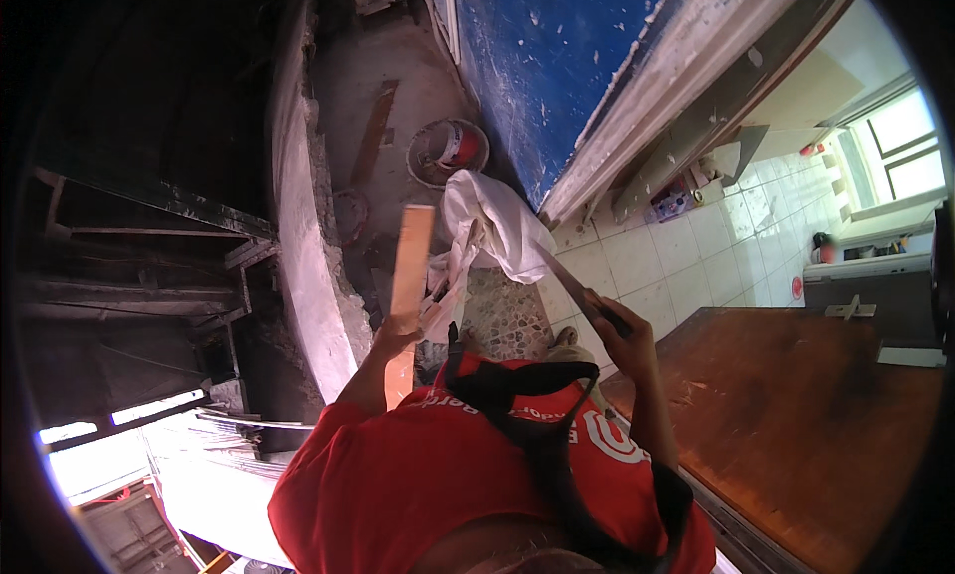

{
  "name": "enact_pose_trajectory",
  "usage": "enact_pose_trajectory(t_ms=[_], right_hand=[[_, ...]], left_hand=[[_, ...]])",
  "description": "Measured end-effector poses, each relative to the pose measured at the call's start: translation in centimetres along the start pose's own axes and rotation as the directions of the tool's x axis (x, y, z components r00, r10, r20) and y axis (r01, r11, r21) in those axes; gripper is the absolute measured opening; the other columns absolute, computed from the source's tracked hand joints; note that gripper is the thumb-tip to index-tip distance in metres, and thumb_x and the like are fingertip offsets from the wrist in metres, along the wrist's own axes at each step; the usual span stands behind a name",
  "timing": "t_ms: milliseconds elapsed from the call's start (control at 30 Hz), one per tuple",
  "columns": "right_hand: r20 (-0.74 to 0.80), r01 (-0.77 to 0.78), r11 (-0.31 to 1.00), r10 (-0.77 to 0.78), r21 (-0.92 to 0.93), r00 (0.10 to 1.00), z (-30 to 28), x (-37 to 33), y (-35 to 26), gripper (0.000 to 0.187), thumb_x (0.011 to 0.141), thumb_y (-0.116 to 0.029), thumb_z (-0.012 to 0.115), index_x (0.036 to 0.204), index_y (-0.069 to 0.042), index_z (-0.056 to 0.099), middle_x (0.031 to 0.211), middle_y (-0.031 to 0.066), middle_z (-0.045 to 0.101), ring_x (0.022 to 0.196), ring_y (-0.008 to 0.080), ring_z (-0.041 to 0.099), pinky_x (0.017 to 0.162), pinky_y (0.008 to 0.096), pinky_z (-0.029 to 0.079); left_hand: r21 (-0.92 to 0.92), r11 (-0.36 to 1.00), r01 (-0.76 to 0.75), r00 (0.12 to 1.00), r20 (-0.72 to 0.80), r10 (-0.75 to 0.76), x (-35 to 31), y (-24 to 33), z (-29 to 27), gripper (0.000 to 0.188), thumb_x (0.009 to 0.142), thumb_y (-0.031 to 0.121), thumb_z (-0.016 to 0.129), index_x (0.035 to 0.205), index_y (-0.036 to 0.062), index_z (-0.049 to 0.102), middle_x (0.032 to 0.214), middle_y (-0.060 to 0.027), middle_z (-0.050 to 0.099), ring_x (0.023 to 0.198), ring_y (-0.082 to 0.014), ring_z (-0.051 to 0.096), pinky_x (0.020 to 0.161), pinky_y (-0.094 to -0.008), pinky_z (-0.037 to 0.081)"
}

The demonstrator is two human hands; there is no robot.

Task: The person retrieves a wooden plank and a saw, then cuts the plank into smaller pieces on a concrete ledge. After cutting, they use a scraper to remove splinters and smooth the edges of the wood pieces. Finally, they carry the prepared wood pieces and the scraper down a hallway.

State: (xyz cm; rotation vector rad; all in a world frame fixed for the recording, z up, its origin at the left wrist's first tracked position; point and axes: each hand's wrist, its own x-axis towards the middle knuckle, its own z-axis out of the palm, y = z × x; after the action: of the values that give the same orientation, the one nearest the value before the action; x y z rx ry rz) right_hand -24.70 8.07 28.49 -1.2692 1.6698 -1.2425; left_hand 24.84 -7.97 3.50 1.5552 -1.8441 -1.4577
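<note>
My left hand [400, 337] is closed around a flat length of light wood [412, 256], which stands out past my fingers and also shows below them. In my right hand [627, 337] is the dark handle of a long, narrow, flat tool [577, 287]; I cannot make out its exact kind. The tool's far end meets a crumpled white cloth or sack [492, 216], between and beyond my hands. Whether the two touch is unclear.
A bucket [423, 161] with something red inside stands beyond the cloth, near a wooden strip [376, 126]. A broken-edged wall [310, 216] runs along the left, with a dark drop beside it. A blue panel [557, 67] rises ahead; a brown wooden door [796, 415] lies right.
</note>
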Motion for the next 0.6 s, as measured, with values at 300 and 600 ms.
enact_pose_trajectory(t_ms=[300, 600], right_hand=[[-0.242, -0.26, 0.946, 0.303, 0.193, 0.922, -9.0, -2.7, 6.5, 0.036, 0.091, -0.013, 0.069, 0.124, 0.002, 0.063, 0.108, 0.0105, 0.07, 0.095, 0.0137, 0.063, 0.084, 0.0282, 0.051], [-0.361, -0.277, 0.926, 0.358, 0.257, 0.861, -21.4, -1.3, 11.1, 0.045, 0.09, -0.021, 0.071, 0.126, 0.003, 0.06, 0.074, 0.003, 0.061, 0.051, 0.0068, 0.05, 0.044, 0.0239, 0.04]], left_hand=[[0.68, 0.67, -0.297, 0.952, 0.158, 0.261, 5.6, 2.9, 7.5, 0.133, 0.05, 0.022, 0.095, 0.155, 0.0072, 0.014, 0.142, -0.0159, 0.05, 0.128, -0.0264, 0.051, 0.104, -0.0376, 0.047], [0.607, 0.781, -0.146, 0.977, 0.212, 0.018, 9.0, 19.9, 15.9, 0.126, 0.055, 0.03, 0.091, 0.153, 0.005, 0.017, 0.141, -0.0211, 0.05, 0.128, -0.0321, 0.051, 0.106, -0.0402, 0.044]])
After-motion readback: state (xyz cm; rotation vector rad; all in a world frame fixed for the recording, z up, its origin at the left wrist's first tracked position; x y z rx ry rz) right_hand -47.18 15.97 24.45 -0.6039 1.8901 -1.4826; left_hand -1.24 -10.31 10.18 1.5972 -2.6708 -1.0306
